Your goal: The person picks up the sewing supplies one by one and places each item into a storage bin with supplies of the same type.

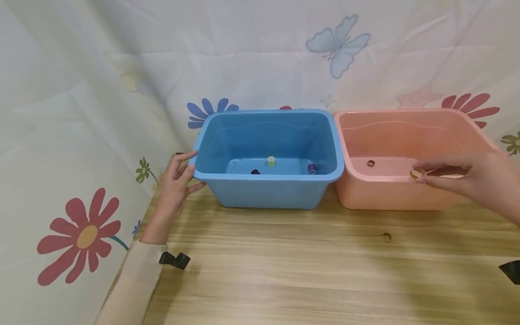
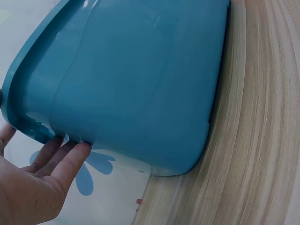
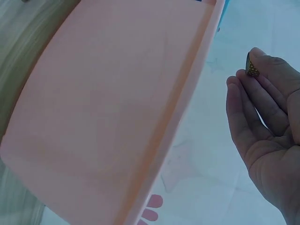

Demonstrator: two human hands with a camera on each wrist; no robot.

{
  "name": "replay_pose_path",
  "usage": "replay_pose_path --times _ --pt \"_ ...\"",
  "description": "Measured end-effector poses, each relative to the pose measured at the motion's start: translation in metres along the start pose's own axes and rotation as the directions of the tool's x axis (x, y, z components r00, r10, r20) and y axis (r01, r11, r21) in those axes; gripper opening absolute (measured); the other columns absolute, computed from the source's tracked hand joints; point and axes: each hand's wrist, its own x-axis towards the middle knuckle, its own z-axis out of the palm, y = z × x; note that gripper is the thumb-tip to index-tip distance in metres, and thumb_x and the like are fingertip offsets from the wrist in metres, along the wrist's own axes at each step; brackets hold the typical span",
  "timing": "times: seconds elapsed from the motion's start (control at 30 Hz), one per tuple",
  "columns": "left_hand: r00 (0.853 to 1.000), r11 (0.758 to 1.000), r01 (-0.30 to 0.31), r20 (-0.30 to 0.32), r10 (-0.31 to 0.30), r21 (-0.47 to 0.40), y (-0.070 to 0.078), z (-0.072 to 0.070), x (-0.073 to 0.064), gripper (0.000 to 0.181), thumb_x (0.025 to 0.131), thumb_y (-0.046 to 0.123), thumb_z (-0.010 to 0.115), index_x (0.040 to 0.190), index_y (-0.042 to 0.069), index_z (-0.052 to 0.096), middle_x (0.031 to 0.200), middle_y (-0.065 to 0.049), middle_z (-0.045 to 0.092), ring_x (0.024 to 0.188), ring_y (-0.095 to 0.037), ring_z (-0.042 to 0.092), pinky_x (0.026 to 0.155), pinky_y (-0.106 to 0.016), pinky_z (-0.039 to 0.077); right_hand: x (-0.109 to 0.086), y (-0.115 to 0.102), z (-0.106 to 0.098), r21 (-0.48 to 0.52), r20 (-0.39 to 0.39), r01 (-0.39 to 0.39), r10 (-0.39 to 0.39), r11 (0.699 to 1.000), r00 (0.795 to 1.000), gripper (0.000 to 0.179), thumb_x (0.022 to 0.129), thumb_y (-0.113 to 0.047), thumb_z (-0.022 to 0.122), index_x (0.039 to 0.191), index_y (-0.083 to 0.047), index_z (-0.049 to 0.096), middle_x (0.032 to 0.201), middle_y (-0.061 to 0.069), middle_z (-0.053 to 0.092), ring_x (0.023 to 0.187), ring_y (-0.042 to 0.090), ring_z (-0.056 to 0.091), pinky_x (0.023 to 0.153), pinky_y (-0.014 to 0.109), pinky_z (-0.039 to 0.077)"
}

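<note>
Right hand (image 1: 477, 176): grip pinching one gold ring (image 1: 417, 173), above pink bin (image 1: 383, 196). Left hand (image 1: 174, 187): grip on rim of blue bin (image 1: 268, 194). Second ring (image 1: 387, 237): on bench (image 1: 292, 266).

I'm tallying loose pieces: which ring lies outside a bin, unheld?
The gold ring on the wooden table, in front of the pink bin. Another ring lies inside that bin; the third ring is pinched in the right hand.
</note>
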Motion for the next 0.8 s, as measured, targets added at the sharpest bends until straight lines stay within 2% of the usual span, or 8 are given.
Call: replay_pose_path --times 0.03,0.1,0.2,0.33,0.43,0.57,0.7,0.8 --pt "1.0 1.0 0.0 0.001 0.0 0.001 0.0 0.0 0.0 0.042 0.107 0.025 0.054 0.148 0.017 0.049 0.152 -0.016 0.04 0.129 -0.033 0.051 0.087 -0.042 0.06 0.002 0.0 -0.001 -0.02 -0.001 0.004 -0.004 1.0 1.0 0.034 0.069 0.003 0.089 0.1 -0.009 0.081 0.089 0.008 0.076 0.072 -0.008 0.066 0.062 0.001 0.044" --pt "1.0 1.0 0.001 0.001 -0.001 0.003 0.0 0.001 0.0 0.042 0.107 0.025 0.055 0.148 0.017 0.049 0.153 -0.015 0.039 0.129 -0.032 0.051 0.087 -0.041 0.06 0.003 -0.001 -0.004 -0.052 0.019 -0.048 0.049 0.997 0.999 0.03 0.074 -0.004 0.089 0.102 -0.011 0.081 0.089 0.008 0.077 0.07 0.0 0.069 0.059 0.002 0.041" --pt "1.0 1.0 0.001 0.003 -0.001 0.008 0.0 0.001 0.001 0.042 0.107 0.026 0.055 0.147 0.017 0.049 0.154 -0.015 0.038 0.129 -0.031 0.052 0.087 -0.042 0.06 0.005 -0.002 -0.008 -0.077 0.03 -0.097 0.099 0.992 0.995 0.028 0.078 -0.01 0.088 0.105 -0.013 0.081 0.088 0.007 0.078 0.069 0.002 0.07 0.056 0.003 0.039" --pt "1.0 1.0 0.0 0.004 0.0 0.01 0.0 0.001 0.002 0.042 0.107 0.026 0.055 0.148 0.017 0.049 0.154 -0.016 0.039 0.128 -0.03 0.052 0.087 -0.041 0.06 0.009 -0.001 -0.011 -0.09 0.004 -0.067 0.067 0.994 0.998 0.028 0.074 -0.011 0.09 0.1 -0.017 0.082 0.082 0.002 0.077 0.064 -0.008 0.063 0.049 0.012 0.038" --pt "1.0 1.0 0.001 0.004 -0.001 0.009 0.0 0.0 0.002 0.042 0.107 0.027 0.055 0.148 0.018 0.049 0.153 -0.016 0.039 0.127 -0.03 0.053 0.086 -0.04 0.06 0.016 -0.002 -0.014 -0.087 -0.01 -0.043 0.043 0.995 0.999 0.028 0.07 -0.009 0.091 0.096 -0.018 0.082 0.08 0.001 0.077 0.062 -0.008 0.061 0.047 0.014 0.037" --pt "1.0 1.0 0.002 0.001 -0.002 0.002 -0.001 0.0 0.001 0.043 0.106 0.027 0.055 0.148 0.018 0.049 0.153 -0.016 0.039 0.127 -0.031 0.053 0.086 -0.038 0.061 0.025 -0.004 -0.018 -0.108 0.009 -0.028 0.029 0.994 1.0 0.029 0.072 -0.006 0.09 0.098 -0.014 0.082 0.084 0.005 0.077 0.055 -0.001 0.059 0.046 0.015 0.035" --pt "1.0 1.0 -0.001 0.003 0.001 -0.003 -0.001 0.0 0.001 0.043 0.107 0.027 0.055 0.148 0.018 0.049 0.153 -0.016 0.039 0.128 -0.032 0.052 0.085 -0.037 0.061 0.033 -0.004 -0.021 -0.117 0.025 -0.028 0.031 0.993 0.999 0.028 0.074 -0.005 0.088 0.1 -0.014 0.082 0.089 0.006 0.078 0.056 -0.004 0.058 0.047 0.016 0.035" --pt "1.0 1.0 0.0 0.006 0.0 -0.001 -0.001 0.0 0.001 0.043 0.107 0.027 0.055 0.148 0.018 0.048 0.154 -0.015 0.038 0.129 -0.032 0.051 0.085 -0.037 0.061 0.038 -0.003 -0.023 -0.112 0.038 -0.022 0.027 0.993 0.999 0.027 0.076 -0.005 0.088 0.101 -0.013 0.082 0.091 0.007 0.078 0.063 -0.002 0.064 0.051 0.01 0.038"
